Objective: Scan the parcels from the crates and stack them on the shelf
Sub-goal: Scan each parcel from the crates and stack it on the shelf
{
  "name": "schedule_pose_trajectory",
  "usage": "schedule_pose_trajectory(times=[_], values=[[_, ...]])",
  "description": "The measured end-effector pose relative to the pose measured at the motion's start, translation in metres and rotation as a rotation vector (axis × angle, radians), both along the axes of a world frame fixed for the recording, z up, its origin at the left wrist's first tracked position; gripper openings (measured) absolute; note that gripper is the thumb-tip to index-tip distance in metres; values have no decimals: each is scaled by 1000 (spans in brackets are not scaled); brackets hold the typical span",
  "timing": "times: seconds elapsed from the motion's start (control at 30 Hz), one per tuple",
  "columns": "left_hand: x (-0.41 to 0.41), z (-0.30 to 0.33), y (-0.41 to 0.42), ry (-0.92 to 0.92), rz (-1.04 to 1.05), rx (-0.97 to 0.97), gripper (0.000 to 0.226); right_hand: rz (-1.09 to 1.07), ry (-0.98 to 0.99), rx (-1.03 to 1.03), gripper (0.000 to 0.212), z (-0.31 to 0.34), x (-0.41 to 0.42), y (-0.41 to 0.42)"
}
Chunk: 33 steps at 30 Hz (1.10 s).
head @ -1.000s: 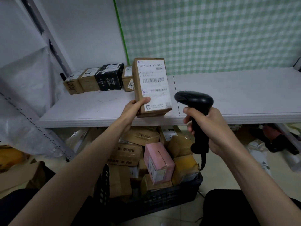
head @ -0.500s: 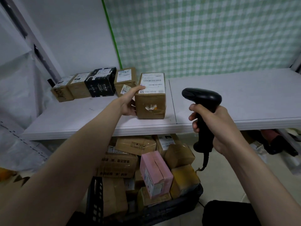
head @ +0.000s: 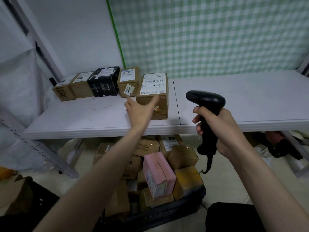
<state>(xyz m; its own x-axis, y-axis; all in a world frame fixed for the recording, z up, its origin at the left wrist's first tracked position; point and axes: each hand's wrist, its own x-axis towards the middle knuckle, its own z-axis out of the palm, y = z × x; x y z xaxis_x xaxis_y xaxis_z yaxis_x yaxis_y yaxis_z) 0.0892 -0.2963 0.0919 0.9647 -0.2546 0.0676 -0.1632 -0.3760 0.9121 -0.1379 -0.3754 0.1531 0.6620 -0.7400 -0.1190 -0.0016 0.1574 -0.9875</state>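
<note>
Now a brown cardboard parcel (head: pixel 153 96) sits near the white shelf's (head: pixel 234 101) front edge.
Left hand (head: pixel 139 111) open, fingers straight against it; right hand (head: pixel 217 129) grips the black handheld scanner (head: pixel 206 104).

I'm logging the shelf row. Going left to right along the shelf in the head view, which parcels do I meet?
Brown box with black scrawl → brown box with white label → black box → brown box tagged 0175 → large brown box with barcode label, left hand open before it.

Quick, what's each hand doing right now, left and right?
Left hand: open, fingers straight against the front of the brown parcel on the shelf.
Right hand: gripping the barcode scanner.
</note>
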Motion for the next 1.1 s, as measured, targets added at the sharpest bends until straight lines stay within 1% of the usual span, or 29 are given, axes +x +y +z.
schedule_pose_trajectory(times=[0.1,0.17,0.23,0.3,0.4,0.5,0.7,0.9,1.0,1.1], values=[[-33,-14,-17,-100,36,51,145,6,-1,6,10,-1,-1,1],[-33,-18,-33,-69,109,54,149,5,2,7,10,-3,-2,1],[-28,-18,-47,-34,166,37,147,-5,10,9,10,-5,-2,0],[-22,-18,-58,-45,210,16,141,-14,10,16,10,-5,-1,-3],[-6,-17,-71,-55,242,-6,136,-21,11,26,10,-5,3,-9],[14,-15,-82,-51,263,19,136,-17,15,27,12,-5,10,-14],[55,-8,-102,-32,269,62,141,3,43,-8,15,-6,33,-20],[95,-10,-105,-36,262,123,145,33,82,-40,14,-12,54,-22],[111,-6,-105,-22,253,156,145,51,79,-62,14,-14,61,-21],[119,-2,-104,-4,234,145,143,67,91,-82,13,-15,64,-19]])
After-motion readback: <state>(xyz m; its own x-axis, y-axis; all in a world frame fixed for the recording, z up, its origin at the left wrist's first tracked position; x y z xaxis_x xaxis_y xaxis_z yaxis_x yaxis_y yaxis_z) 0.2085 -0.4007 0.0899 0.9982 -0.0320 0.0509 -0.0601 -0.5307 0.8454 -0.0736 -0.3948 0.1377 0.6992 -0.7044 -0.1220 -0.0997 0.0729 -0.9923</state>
